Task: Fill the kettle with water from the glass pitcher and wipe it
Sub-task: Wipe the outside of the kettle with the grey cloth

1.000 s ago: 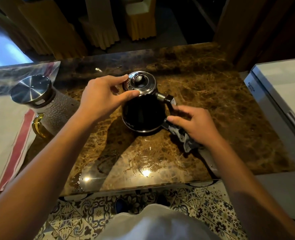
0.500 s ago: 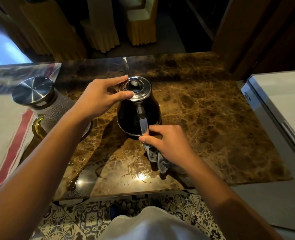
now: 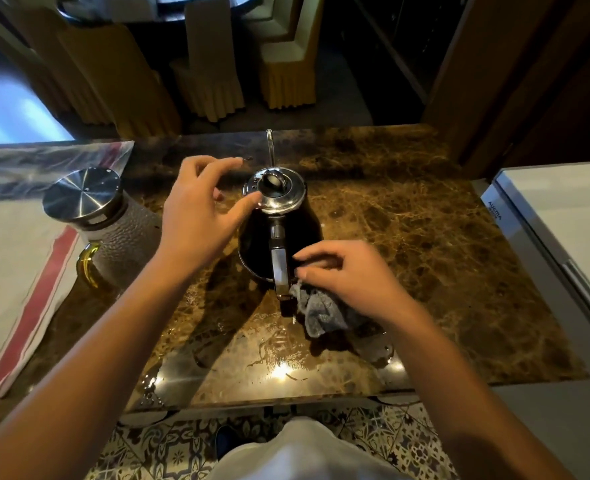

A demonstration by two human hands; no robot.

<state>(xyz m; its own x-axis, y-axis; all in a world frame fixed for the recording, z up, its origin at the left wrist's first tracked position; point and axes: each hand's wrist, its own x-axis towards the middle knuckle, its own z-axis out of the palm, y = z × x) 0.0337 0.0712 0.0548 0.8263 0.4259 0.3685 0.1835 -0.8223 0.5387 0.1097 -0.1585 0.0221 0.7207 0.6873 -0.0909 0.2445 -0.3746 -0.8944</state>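
Nearest the marble countertop's [image 3: 408,258] front edge, the right hand [image 3: 347,277] holds a bunched grey cloth [image 3: 321,311] under curled fingers, pressing it against the black kettle [image 3: 286,233] just right of its handle [image 3: 279,268]. Beyond it the left hand [image 3: 196,216] spreads loosely over the kettle's steel lid [image 3: 274,190], its thumb touching the rim, gripping nothing. The glass pitcher [image 3: 113,233] with its steel cap stands by the left edge beside a red-striped cloth [image 3: 20,271]; a white appliance [image 3: 563,230] flanks the right edge, and covered chairs [image 3: 210,74] stand past the far edge.

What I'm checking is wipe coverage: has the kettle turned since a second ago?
Yes: kettle handle swung from pointing away from the pitcher to the table's near edge.
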